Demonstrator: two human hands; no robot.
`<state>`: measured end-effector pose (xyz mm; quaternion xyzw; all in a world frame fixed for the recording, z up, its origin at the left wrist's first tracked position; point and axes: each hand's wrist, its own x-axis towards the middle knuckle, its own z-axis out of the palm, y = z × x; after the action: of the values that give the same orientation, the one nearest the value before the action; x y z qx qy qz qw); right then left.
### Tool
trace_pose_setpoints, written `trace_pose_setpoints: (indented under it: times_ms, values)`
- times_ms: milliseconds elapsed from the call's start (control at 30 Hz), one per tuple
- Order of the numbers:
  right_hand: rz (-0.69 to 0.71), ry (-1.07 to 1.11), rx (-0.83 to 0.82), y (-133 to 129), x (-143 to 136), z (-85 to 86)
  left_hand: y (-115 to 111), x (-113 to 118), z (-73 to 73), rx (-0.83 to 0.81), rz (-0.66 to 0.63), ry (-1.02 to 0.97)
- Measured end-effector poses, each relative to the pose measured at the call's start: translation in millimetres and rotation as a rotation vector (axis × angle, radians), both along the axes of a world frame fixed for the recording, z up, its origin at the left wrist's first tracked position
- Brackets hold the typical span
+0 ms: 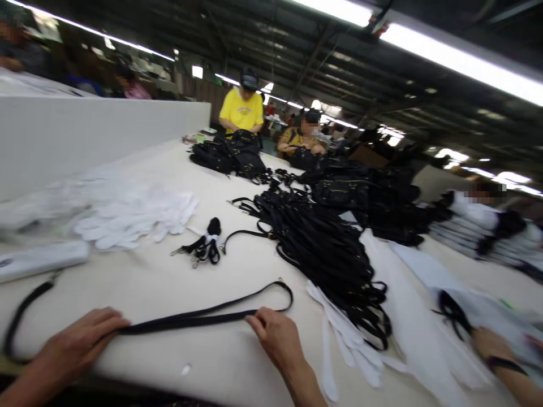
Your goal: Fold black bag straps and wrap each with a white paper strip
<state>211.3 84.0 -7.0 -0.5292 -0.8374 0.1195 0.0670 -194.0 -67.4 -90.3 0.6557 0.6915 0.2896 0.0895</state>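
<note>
Centrally, a long black strap [186, 321] lies doubled across the near part of the pale table [161, 288], its loop and metal fitting just beyond the right hand. The left hand [82, 339] pinches the strap between thumb and fingers; the right hand [275, 333] pinches it nearer the loop. Around this work, a heap of black straps [322, 243] occupies the middle right, with white strips [350, 339] beside its near end and partly beneath it. A tied bundle [207, 243] with metal clasps lies beyond the strap; loose white pieces [139, 215] and a white roll [42, 260] lie to the left, before a white partition [106, 127]. Farther back, black bags [229, 155] are piled before a person in a yellow shirt [242, 110]; their contents are hidden. At the right edge, another person's hand [492, 345], its arm cut off by the frame, holds a dark strap [453, 311] near translucent sheeting [500, 308]. A curved black length [19, 316] at far left passes behind the left forearm; whether it continues the held strap cannot be determined. Blur softens the margins.
</note>
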Motion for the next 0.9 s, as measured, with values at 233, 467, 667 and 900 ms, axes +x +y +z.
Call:
trace_pose_setpoints:
  times_ms: [233, 467, 667, 900]
  values:
    - [-0.103, -0.222, 0.035, 24, -36, -5.4, 21, 81, 34.4, -0.059, -0.245, 0.179]
    - [-0.008, -0.137, 0.101, 22, -80, -17.8, 49, 181, 24.2, 0.035, -0.514, 0.159]
    - [0.152, -0.115, 0.165, 4, -53, -36.1, 50, 181, 37.2, -0.014, -0.731, 0.170]
    - [0.289, -0.106, 0.238, -18, 12, -43.4, 19, 94, 15.8, 0.116, -0.642, 0.086]
